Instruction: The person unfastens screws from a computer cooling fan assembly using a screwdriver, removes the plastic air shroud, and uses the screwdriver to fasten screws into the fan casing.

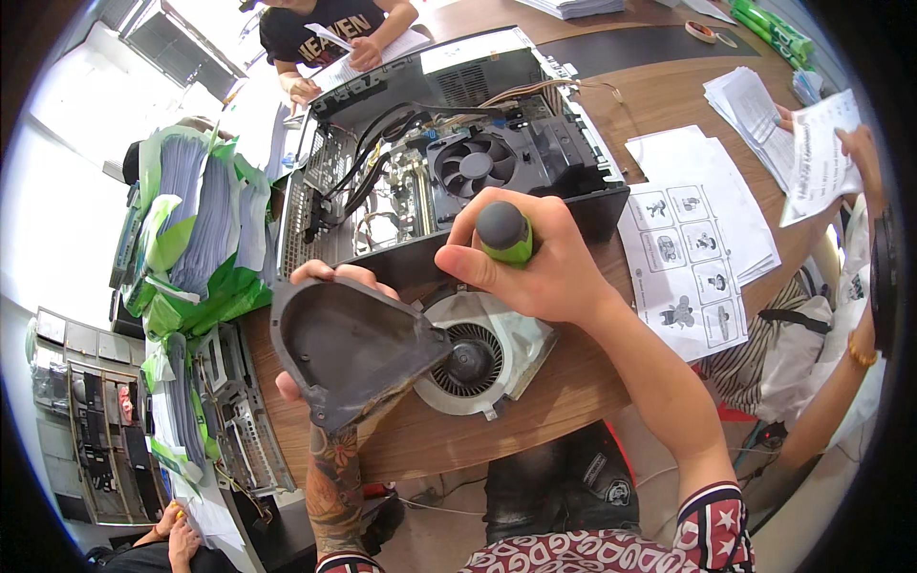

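My left hand grips a dark grey plastic housing cover, tilted so that its hollow inside faces up. Its fingers curl over the far edge, and most of the palm is hidden behind the cover. In my right hand is a screwdriver with a green and grey handle, fingers wrapped round it; the hand hides its shaft and tip. Below lies a round blower fan with a pale metal casing and dark hub, partly covered by the housing. An open computer case lies just beyond both hands, showing cables and a black cooling fan.
Printed sheets lie right of the case on the wooden table. Green-wrapped paper stacks stand at left. A person writes across the table; another person's hands hold papers at right. A tape roll sits far right.
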{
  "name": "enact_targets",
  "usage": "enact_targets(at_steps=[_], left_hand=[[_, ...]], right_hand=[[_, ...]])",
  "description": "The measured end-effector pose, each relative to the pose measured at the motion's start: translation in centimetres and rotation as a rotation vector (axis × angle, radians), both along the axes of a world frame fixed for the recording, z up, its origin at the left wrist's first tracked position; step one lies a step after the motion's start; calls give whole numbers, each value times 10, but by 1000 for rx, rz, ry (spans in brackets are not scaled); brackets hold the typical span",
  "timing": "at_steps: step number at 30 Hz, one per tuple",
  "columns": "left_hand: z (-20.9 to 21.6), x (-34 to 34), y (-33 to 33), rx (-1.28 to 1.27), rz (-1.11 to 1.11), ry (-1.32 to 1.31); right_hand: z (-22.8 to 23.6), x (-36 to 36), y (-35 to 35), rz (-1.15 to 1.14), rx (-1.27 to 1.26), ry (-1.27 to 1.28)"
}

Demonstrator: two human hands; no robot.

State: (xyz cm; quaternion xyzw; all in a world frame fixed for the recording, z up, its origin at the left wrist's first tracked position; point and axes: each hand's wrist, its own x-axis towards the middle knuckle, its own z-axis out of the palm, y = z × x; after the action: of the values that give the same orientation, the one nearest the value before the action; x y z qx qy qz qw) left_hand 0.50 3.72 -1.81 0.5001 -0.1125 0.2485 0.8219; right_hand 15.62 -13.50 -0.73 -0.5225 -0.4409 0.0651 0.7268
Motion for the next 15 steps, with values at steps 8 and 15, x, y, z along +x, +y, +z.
enact_targets(at_steps=[8, 15], left_hand=[[-12, 0, 16, 27, -208, 81], [-11, -9, 23, 110, -17, 237]], right_hand=[[0, 2, 0, -35, -5, -46], [4, 1, -4, 24, -19, -24]])
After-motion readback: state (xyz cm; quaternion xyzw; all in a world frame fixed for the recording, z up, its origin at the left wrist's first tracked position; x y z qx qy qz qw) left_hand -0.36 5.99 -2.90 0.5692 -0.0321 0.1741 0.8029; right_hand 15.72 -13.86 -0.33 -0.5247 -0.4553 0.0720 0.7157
